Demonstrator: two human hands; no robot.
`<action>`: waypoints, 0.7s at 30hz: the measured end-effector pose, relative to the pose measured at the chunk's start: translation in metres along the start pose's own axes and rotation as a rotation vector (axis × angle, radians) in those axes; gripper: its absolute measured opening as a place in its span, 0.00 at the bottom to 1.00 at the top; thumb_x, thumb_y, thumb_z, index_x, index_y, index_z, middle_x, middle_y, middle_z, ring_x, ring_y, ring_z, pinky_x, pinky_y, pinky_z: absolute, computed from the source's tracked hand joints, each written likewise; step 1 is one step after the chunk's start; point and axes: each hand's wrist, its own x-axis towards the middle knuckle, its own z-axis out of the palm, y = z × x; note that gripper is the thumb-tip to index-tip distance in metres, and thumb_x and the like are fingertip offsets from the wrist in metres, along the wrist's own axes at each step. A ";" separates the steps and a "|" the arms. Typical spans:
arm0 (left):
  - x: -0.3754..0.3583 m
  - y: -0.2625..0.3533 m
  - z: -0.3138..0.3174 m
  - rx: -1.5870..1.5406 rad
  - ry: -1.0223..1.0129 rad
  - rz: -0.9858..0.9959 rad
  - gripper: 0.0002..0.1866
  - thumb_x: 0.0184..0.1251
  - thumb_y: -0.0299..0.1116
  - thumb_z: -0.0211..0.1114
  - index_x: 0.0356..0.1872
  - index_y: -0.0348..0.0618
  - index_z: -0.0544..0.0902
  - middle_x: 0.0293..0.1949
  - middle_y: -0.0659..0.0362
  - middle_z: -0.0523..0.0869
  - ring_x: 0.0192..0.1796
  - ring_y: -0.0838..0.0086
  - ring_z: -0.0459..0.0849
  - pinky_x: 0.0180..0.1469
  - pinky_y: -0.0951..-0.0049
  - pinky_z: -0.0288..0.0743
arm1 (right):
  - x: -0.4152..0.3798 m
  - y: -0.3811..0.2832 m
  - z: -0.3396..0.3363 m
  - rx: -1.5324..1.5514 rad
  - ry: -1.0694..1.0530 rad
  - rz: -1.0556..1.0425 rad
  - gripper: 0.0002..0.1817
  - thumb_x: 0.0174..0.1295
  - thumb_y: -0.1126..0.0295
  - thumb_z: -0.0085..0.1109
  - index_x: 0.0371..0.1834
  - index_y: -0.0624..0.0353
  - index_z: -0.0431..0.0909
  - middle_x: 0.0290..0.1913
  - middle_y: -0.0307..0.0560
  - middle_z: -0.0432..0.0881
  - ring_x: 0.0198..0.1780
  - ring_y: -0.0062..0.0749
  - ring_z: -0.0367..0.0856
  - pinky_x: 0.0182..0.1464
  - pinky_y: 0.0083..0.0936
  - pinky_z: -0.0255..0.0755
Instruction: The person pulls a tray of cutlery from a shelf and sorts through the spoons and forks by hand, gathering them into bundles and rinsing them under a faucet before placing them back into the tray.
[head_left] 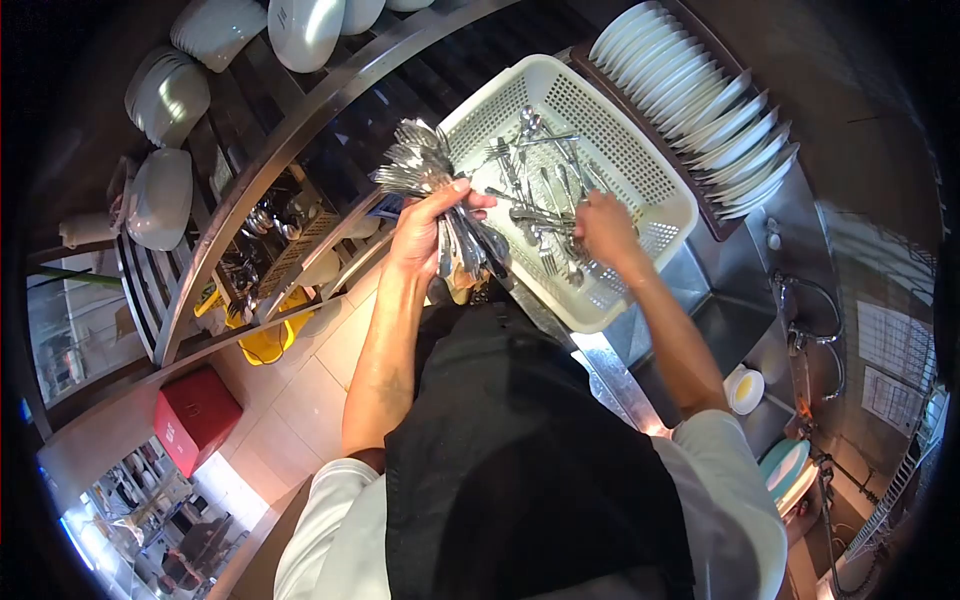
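My left hand (425, 228) is closed around a thick bunch of forks (418, 158). Their tines point up and away, and the handles hang below my fist. Beside it stands a cream perforated plastic basket (655, 185) with loose forks and spoons scattered over its bottom. Inside the basket's right part, my right hand (606, 232) has its fingers curled together among the cutlery (548, 225). What those fingers pinch, if anything, is hidden behind the hand.
A rack of white plates (690, 95) stands just beyond the basket. To the right are a metal sink (735, 325), a faucet (800, 335) and a white container (743, 388). Metal shelves at left hold white bowls (165, 95) and a cutlery basket (300, 255). A red box (197, 420) sits below.
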 end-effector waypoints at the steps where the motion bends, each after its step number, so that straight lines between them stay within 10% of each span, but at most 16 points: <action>1: 0.002 0.002 0.008 0.062 -0.034 0.010 0.09 0.71 0.32 0.69 0.41 0.34 0.85 0.42 0.49 0.91 0.53 0.62 0.90 0.53 0.63 0.85 | 0.002 0.000 -0.037 -0.074 -0.053 0.000 0.05 0.57 0.68 0.67 0.30 0.56 0.86 0.39 0.58 0.86 0.44 0.50 0.88 0.46 0.48 0.80; 5: 0.022 0.001 0.050 0.358 -0.172 0.143 0.18 0.67 0.29 0.72 0.55 0.30 0.85 0.54 0.49 0.90 0.54 0.70 0.87 0.60 0.67 0.78 | 0.015 -0.022 -0.164 -0.148 -0.272 -0.116 0.06 0.55 0.72 0.67 0.34 0.58 0.88 0.35 0.59 0.88 0.42 0.55 0.89 0.43 0.48 0.82; 11: 0.061 -0.032 0.093 0.747 -0.379 0.338 0.18 0.61 0.26 0.77 0.51 0.34 0.84 0.44 0.57 0.92 0.49 0.75 0.88 0.55 0.70 0.82 | 0.054 -0.056 -0.236 -0.137 -0.077 -0.161 0.08 0.50 0.79 0.61 0.32 0.67 0.86 0.35 0.65 0.86 0.42 0.60 0.87 0.44 0.49 0.81; 15: 0.065 -0.058 0.114 0.273 -0.385 0.227 0.16 0.60 0.23 0.76 0.50 0.35 0.84 0.42 0.58 0.90 0.45 0.73 0.89 0.52 0.69 0.83 | 0.069 -0.067 -0.244 -0.002 -0.091 -0.021 0.10 0.46 0.84 0.59 0.32 0.72 0.86 0.34 0.68 0.86 0.42 0.60 0.88 0.43 0.48 0.82; 17: 0.074 -0.069 0.111 0.250 -0.355 0.268 0.16 0.59 0.20 0.74 0.49 0.35 0.84 0.42 0.57 0.90 0.41 0.72 0.88 0.47 0.69 0.83 | 0.063 -0.063 -0.250 -0.004 -0.192 0.048 0.16 0.51 0.77 0.63 0.45 0.69 0.87 0.44 0.64 0.89 0.47 0.53 0.90 0.46 0.42 0.83; 21: 0.064 -0.036 0.087 0.505 -0.223 0.265 0.15 0.56 0.20 0.75 0.46 0.35 0.86 0.40 0.59 0.90 0.38 0.76 0.87 0.43 0.73 0.82 | 0.033 -0.027 -0.175 0.942 0.148 0.069 0.28 0.70 0.62 0.62 0.70 0.65 0.73 0.54 0.51 0.84 0.47 0.27 0.84 0.47 0.24 0.80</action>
